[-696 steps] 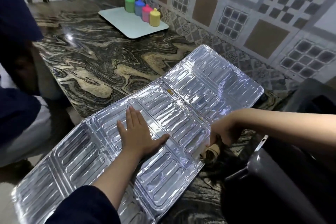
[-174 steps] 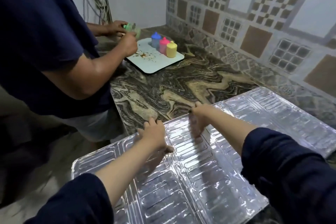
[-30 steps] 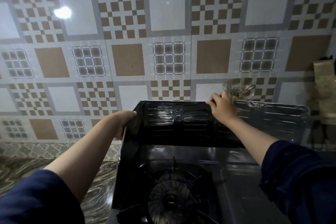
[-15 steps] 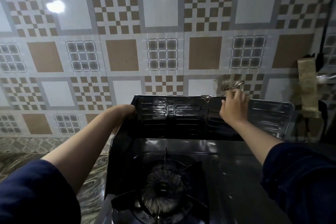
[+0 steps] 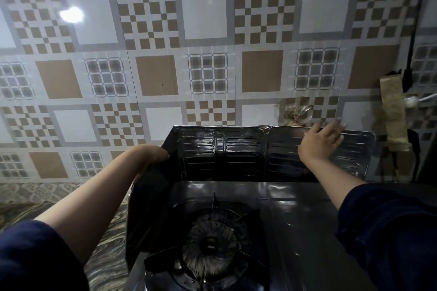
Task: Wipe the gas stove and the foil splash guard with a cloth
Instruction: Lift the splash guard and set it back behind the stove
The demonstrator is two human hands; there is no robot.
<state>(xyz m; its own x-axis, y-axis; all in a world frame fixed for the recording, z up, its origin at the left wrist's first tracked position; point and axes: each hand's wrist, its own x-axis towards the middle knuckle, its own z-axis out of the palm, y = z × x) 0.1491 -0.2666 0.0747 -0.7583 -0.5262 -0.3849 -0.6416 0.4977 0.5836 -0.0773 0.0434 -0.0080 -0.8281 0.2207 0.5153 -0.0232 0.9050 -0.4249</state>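
Right hand (image 5: 319, 143) now flat on foil splash guard (image 5: 238, 151)

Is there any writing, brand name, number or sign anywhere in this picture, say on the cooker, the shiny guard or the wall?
None can be read.
Gas stove: no brand or number shows on its dark top.
Foil splash guard: only pressed ribs, no print.
Wall tiles: square and check patterns, no letters.
Taped brown strip on the right of the wall: mottled and blurred; no writing can be made out.

Brown-and-white patterned tile wall (image 5: 156, 75), light glare (image 5: 71, 14) upper left, marbled countertop (image 5: 21, 210) below.
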